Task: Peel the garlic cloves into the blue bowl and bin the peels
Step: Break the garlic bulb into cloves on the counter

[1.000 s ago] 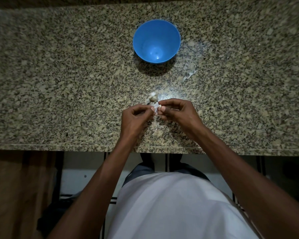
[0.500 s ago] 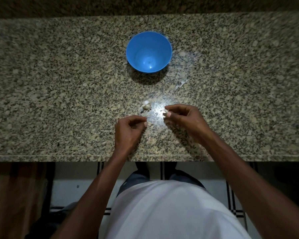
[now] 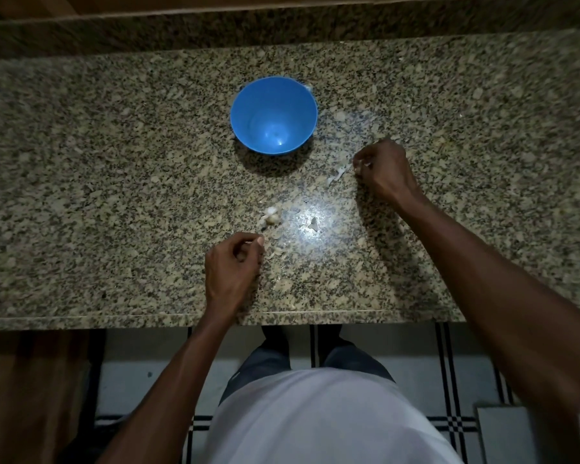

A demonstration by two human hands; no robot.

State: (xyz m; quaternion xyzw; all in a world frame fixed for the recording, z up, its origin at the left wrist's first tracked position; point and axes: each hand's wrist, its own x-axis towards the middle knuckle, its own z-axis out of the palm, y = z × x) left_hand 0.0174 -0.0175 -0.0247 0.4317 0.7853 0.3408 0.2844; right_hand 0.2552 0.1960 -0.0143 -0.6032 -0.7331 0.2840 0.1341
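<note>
While the right hand (image 3: 384, 169), fingers curled, pinches a pale peel strip (image 3: 337, 174) right of the empty blue bowl (image 3: 273, 115), the left hand (image 3: 231, 262), curled with contents indiscernible, lies just below the garlic cloves (image 3: 271, 217).

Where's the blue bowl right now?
In the head view the blue bowl stands on the granite counter, centre and towards the back, beyond both hands and left of the right hand.

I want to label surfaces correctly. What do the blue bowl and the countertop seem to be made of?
Blue bowl: probably plastic, smooth, slightly glossy; uniform colour, soft highlight inside.
Countertop: looks like polished granite; speckled beige-black grain, bright light reflection.
</note>
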